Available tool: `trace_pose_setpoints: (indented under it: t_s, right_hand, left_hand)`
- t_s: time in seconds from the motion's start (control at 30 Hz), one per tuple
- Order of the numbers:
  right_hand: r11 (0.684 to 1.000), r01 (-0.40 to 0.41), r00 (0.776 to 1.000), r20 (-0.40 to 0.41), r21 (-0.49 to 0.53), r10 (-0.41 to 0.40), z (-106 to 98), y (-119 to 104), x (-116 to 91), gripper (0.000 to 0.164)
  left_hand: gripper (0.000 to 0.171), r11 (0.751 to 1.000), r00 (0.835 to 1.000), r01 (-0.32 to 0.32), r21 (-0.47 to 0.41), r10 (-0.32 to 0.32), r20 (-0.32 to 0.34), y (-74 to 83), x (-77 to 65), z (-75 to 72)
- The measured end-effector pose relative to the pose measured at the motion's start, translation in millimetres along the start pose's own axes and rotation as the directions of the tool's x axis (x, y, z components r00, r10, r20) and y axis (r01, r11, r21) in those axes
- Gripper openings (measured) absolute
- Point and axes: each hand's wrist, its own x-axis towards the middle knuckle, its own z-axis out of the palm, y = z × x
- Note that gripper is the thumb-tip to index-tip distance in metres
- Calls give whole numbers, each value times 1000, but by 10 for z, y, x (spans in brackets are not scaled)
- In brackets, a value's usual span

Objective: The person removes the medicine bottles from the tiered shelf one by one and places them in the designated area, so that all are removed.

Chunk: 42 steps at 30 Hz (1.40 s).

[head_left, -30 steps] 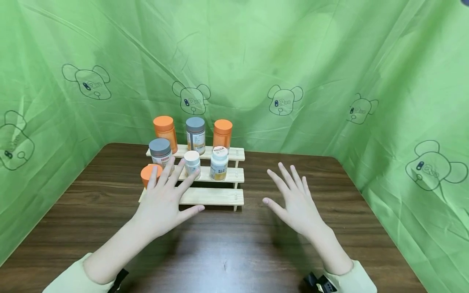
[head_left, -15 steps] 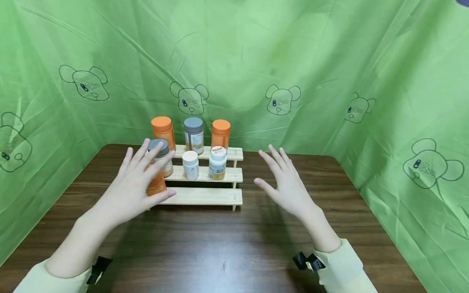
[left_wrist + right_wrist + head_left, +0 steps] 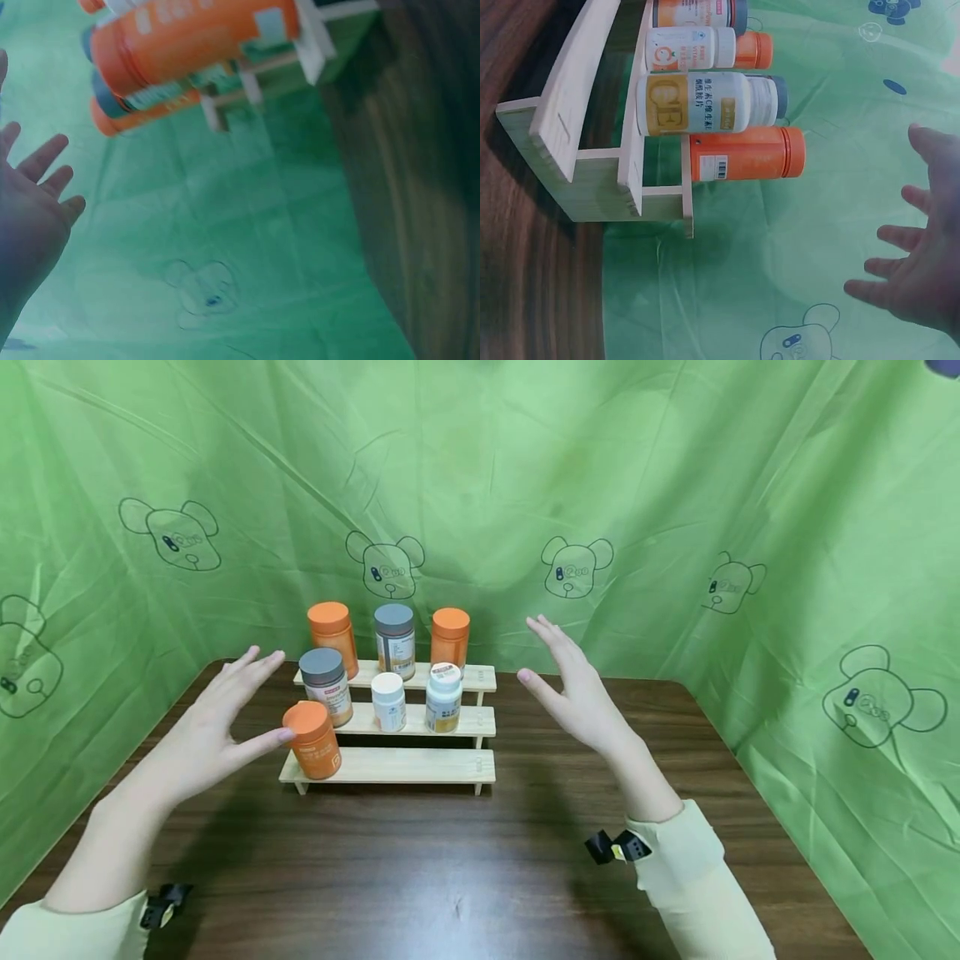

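Note:
My left hand [image 3: 206,731] hovers with spread fingers just left of the orange bottle [image 3: 315,747] on the lowest step of the wooden rack [image 3: 420,766]; the thumb tip overlaps that bottle's edge in the head view, and whether it touches I cannot tell. My right hand [image 3: 585,702] is held in the air right of the rack, fingers extended, holding nothing. The middle step carries a grey-capped bottle [image 3: 327,687], a small white bottle [image 3: 389,702] and a white-and-yellow bottle [image 3: 697,103]. Along the top step stand two orange bottles, the right one [image 3: 742,154] included, and a grey-capped bottle [image 3: 395,642].
The rack stands on a dark wooden table [image 3: 450,868], toward its back edge. A green curtain [image 3: 480,485] with bear-head drawings hangs behind and at both sides. Black wrist cameras sit at the left sleeve [image 3: 75,931] and right sleeve [image 3: 697,877].
My left hand has moved left, from in front of the rack to beside it, uncovering the front orange bottle. The right hand has risen slightly and shifted a little left. The bottles keep their places.

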Motion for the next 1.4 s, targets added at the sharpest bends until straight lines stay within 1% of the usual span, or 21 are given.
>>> trace_pose_setpoints:
  t_s: [0.07,0.13,0.2,0.3,0.4,0.5,0.63,0.73,0.8,0.9,1.0,1.1,1.23,1.33,1.4]
  right_hand:
    - [1000,18,1000,-8,18,-18,3,8,64,63]
    - [998,35,999,-16,47,-34,15,21,129,62]
    - [995,49,999,-20,84,-48,33,37,196,60]
    - [988,57,998,-18,146,-55,71,58,298,58]
    - [979,57,998,-10,195,-57,119,71,396,58]
    - [970,54,999,-7,238,-54,160,64,477,58]
    - [956,37,999,-1,291,-39,156,-62,533,57]
    - [944,17,1000,4,330,-19,159,-137,561,56]
    - [931,0,1000,6,366,-2,200,-115,592,55]
    - [907,-25,1000,11,420,22,267,-70,631,55]
    - [886,-32,999,13,463,29,344,-18,667,55]
    - [875,-51,999,23,482,46,404,20,692,56]
    - [860,-74,997,47,505,59,471,42,727,56]
    - [848,-78,997,63,524,53,557,93,771,57]
    - [845,-82,996,69,528,53,636,156,808,57]
  left_hand:
    - [91,998,999,49,-24,-49,11,-74,-37,1]
    - [91,997,997,70,-36,-70,13,-143,-66,2]
    - [90,996,997,77,-42,-76,12,-209,-97,3]
    - [91,996,997,71,-48,-70,15,-312,-136,17]
    - [94,995,997,75,-59,-73,33,-427,-180,44]
    - [97,990,993,106,-95,-100,67,-532,-227,81]
    - [95,979,982,155,-133,-139,127,-643,-280,150]
    - [94,972,973,178,-156,-150,174,-725,-308,216]
    - [93,965,966,194,-177,-157,206,-781,-329,264]
    - [93,953,956,215,-213,-160,247,-863,-365,338]
    - [90,941,947,232,-247,-161,279,-931,-411,394]
    - [85,935,936,238,-264,-149,317,-993,-438,433]
    - [78,925,921,233,-301,-111,373,-1076,-453,467]
    - [75,902,912,242,-357,-86,401,-1130,-457,486]
    - [73,884,904,261,-387,-84,418,-1161,-461,493]
